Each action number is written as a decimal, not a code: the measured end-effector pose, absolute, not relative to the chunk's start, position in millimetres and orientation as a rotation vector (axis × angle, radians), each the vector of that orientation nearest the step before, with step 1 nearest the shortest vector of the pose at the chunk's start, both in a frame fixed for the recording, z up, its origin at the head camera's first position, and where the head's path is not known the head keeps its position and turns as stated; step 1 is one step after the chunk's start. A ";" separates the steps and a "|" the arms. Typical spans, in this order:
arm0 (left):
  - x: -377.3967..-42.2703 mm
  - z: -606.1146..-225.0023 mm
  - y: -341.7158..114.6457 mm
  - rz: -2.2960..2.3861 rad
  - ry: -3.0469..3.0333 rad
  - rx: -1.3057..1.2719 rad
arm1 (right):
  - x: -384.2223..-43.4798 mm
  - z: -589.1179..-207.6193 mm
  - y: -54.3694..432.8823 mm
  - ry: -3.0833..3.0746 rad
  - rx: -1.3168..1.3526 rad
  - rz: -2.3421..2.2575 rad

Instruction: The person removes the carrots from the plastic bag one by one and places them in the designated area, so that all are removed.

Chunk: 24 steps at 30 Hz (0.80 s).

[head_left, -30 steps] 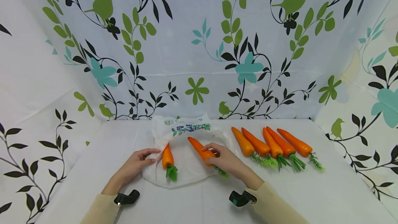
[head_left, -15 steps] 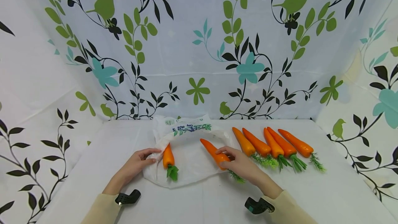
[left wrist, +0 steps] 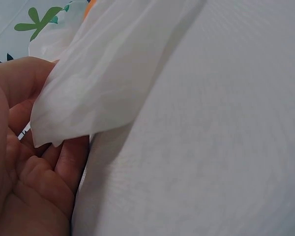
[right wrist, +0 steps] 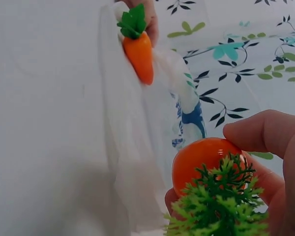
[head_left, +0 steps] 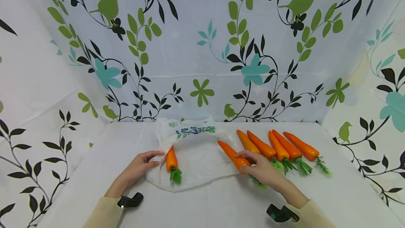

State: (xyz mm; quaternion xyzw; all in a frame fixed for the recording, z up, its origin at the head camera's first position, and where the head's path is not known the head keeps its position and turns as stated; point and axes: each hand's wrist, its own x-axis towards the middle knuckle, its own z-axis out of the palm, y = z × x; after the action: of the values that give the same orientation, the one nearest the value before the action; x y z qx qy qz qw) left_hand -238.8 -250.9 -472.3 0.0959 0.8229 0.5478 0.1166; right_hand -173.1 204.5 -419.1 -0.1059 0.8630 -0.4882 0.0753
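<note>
I'm looking into a screened-off nook, whether in a home or a lab I can't tell: leaf-and-bird printed cloth (head_left: 177, 55) rises beyond the left hand (head_left: 138, 166) and right hand (head_left: 261, 167) and along their outer sides, a white table (head_left: 202, 207) beneath them.

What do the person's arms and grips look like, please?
The left sleeve and right sleeve are plain beige. A black left wrist device and black right wrist device are worn, the latter with a teal patch. The left grip and right grip are ungloved.
</note>
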 end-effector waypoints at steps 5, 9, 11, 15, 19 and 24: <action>-239.1 -472.6 -250.9 1.602 2.407 0.281 | -164.8 -418.8 219.6 2.593 -0.303 -1.493; -240.1 -472.4 -251.2 1.597 2.413 0.285 | -158.9 -417.9 231.0 2.593 -0.296 -1.514; -240.8 -472.3 -251.3 1.593 2.418 0.284 | -157.1 -417.8 237.2 2.614 -0.288 -1.498; -241.9 -472.5 -251.8 1.584 2.422 0.275 | -155.0 -417.7 250.3 2.675 -0.281 -1.453; -241.5 -473.7 -251.7 1.589 2.420 0.268 | -153.3 -415.3 262.5 2.722 -0.275 -1.419; -240.9 -473.6 -251.1 1.592 2.418 0.266 | -151.4 -411.1 276.1 2.734 -0.240 -1.411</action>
State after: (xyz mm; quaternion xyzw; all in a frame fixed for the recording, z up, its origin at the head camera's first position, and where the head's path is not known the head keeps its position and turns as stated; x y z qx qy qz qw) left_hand -240.9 -251.1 -473.6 0.0909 0.8260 0.5439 0.1168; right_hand -151.4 276.1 -411.1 -0.0777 0.8857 -0.4570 0.0279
